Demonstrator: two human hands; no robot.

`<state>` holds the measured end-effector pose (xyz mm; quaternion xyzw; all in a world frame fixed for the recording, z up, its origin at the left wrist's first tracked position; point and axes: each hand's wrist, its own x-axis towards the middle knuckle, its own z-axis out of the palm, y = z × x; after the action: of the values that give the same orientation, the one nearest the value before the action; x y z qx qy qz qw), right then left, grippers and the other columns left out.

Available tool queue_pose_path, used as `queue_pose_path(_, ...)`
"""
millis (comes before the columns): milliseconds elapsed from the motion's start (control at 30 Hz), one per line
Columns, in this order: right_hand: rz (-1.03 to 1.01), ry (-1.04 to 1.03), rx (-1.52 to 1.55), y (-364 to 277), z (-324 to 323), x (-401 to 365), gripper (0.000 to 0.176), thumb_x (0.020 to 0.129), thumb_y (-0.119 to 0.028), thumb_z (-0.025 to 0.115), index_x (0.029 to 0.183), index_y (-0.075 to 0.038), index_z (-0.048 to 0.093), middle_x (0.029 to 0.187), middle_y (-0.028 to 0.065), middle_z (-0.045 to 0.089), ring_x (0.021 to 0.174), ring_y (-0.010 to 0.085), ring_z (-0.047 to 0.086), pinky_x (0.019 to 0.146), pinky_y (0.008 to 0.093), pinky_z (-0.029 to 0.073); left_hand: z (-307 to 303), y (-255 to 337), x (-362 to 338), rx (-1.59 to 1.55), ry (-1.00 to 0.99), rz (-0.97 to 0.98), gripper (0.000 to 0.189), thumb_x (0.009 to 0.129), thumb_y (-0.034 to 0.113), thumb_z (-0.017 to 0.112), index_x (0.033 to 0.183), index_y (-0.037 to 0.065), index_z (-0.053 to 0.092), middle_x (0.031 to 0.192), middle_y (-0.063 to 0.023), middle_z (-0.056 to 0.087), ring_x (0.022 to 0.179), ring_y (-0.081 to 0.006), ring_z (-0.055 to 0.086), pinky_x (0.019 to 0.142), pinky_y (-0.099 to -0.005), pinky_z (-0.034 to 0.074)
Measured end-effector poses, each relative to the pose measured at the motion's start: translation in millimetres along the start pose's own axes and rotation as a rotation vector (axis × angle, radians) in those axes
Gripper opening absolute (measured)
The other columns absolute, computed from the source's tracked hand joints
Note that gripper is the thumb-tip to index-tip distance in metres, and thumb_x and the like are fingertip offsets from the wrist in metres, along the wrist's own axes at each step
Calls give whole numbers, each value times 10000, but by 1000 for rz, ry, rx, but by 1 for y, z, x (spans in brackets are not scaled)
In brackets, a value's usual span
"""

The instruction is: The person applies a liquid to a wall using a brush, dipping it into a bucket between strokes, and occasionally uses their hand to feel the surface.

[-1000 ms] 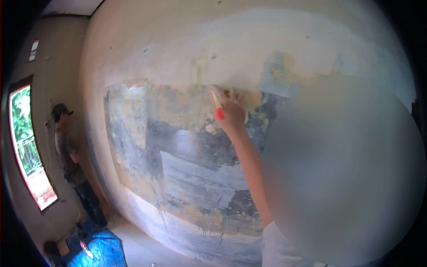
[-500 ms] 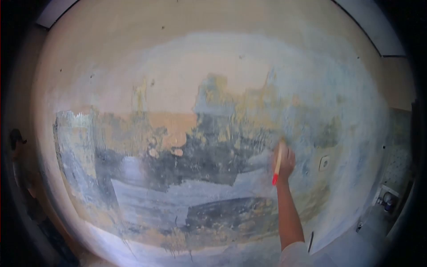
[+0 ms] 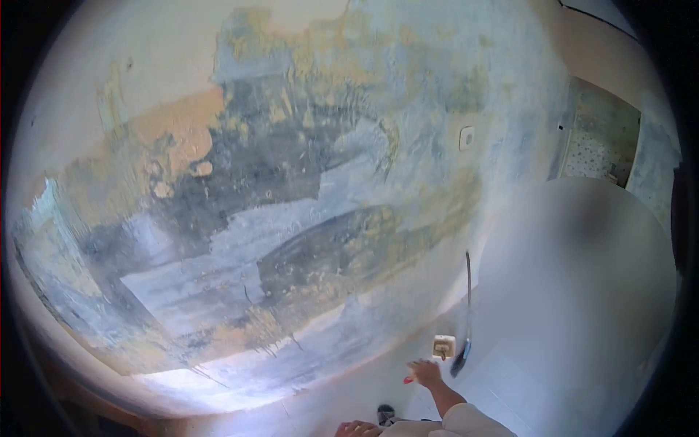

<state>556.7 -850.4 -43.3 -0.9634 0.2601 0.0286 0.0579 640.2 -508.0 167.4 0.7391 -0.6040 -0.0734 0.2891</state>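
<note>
My right hand [image 3: 425,372] is closed around a paintbrush, whose red handle end [image 3: 408,380] sticks out on the left side; its bristles cannot be made out. Just beyond that hand, a small square cream tub [image 3: 435,354] stands on the floor with something brownish inside. At the bottom edge my left hand [image 3: 357,429] shows only in part, its fingers curled together; whatever they hold, if anything, is hidden. The wall [image 3: 291,240] ahead carries patches of dark grey, pale blue-grey and ochre, with rough, peeling areas.
A broom-like tool with a long handle [image 3: 468,291] leans near the wall's foot, right of the tub. A socket [image 3: 467,138] is set in the wall. A dark shoe [image 3: 386,414] shows on the pale tiled floor [image 3: 320,404]. A large blurred patch covers the right side.
My right hand has left the wall and come down near the tub, still with the brush. The view has tilted down and turned right, bringing the tub, shoe and left hand into sight.
</note>
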Motion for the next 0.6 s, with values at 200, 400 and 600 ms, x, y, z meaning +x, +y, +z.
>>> queue_pose_path(200, 879, 291, 271, 84, 94, -192, 521, 702, -98, 630, 1222, -128, 607, 1104, 109, 660, 943, 349, 656, 944, 471, 483, 32, -11, -10, 4, 23, -66, 193, 851, 372, 633, 979, 247, 704, 970, 31, 681, 1003, -185, 611, 896, -483, 408)
queue_pose_path(400, 901, 231, -103, 91, 151, -276, 429, 803, -131, 624, 1227, -73, 614, 1066, 164, 649, 964, 336, 624, 871, 495, 499, 0, 8, 41, -37, -323, -201, 292, 854, 447, 658, 999, 198, 705, 1031, -1, 692, 1029, -199, 614, 947, -461, 401)
queue_pose_path(600, 967, 168, 273, 115, 32, -130, 496, 765, -196, 629, 1246, -89, 576, 1081, 197, 617, 1079, 381, 573, 914, 516, 474, 42, 3, 105, -364, 0, 2, 334, 836, 372, 757, 976, 78, 685, 1040, -72, 687, 981, -252, 631, 869, -392, 485)
